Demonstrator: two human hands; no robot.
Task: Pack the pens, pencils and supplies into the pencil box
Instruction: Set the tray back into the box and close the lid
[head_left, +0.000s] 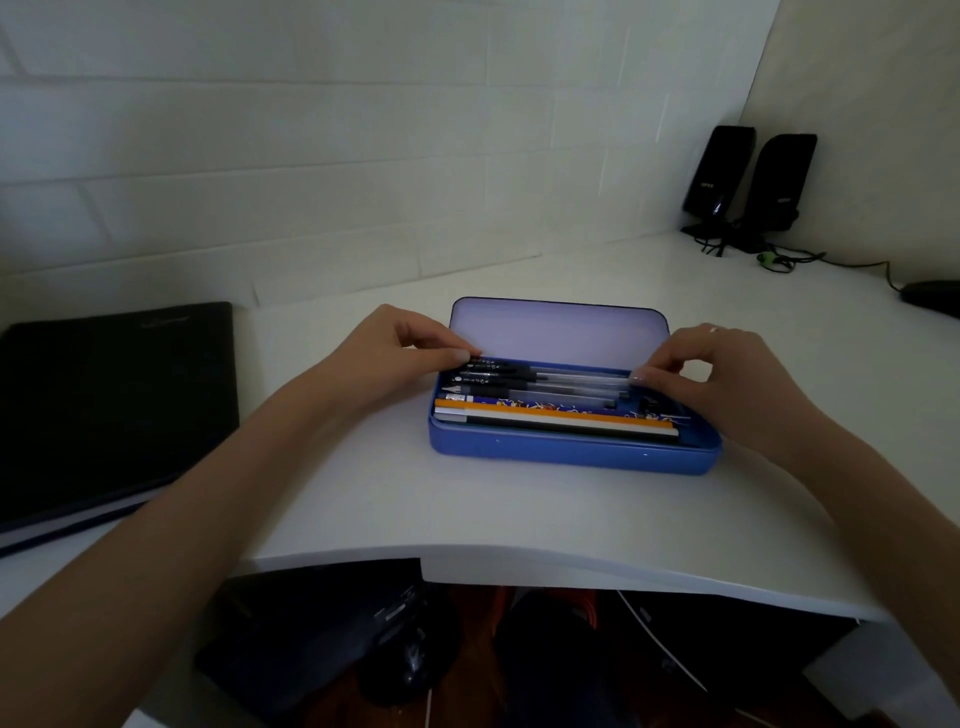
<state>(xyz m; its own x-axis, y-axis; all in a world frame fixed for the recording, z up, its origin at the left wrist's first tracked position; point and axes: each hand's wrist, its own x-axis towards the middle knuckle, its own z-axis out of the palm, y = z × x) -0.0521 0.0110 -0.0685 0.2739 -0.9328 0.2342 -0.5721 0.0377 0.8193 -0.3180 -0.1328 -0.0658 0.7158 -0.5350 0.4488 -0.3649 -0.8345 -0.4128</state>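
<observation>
Both forearms reached over the white desk (363, 499) to the open blue pencil box (571, 449), packed with pens (545, 382) and pencils (550, 418). Left hand (400, 343) and right hand (727, 374) each pinched a pen end. A black folder (114, 405) lay left; speakers (748, 182) stood far right.

Blue pencil box (571, 454), orange pencil (545, 411)

White desk (467, 499) and what it carries

Blue pencil box (571, 449) sits between both hands; black folder (114, 405) left; two speakers (748, 182) far right.
</observation>
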